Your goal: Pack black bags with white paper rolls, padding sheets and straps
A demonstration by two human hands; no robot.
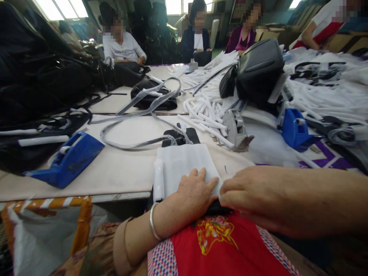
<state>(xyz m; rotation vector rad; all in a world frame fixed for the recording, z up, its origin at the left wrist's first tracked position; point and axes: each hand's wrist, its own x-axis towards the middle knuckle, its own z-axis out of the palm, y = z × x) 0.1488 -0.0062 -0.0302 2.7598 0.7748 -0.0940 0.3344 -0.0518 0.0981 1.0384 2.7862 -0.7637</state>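
A white foam sheet (184,165) lies at the table's near edge, partly rolled at its left side, over a black strap (181,137). My left hand (195,195) rests on the sheet's near right corner with fingers bent and pressed onto it. My right hand (250,191) comes in from the right, its fingers curled and pinching the same corner together with a dark item (218,209) beneath it. A silver bangle (153,222) circles my left wrist. A red apron (224,245) covers my lap.
A blue tape dispenser (69,159) sits at the left, another blue one (296,130) at the right, a grey one (237,130) between. White foam tubes (207,107), a black bag (258,69) and wrapped straps (138,115) fill the table. Several people sit across it.
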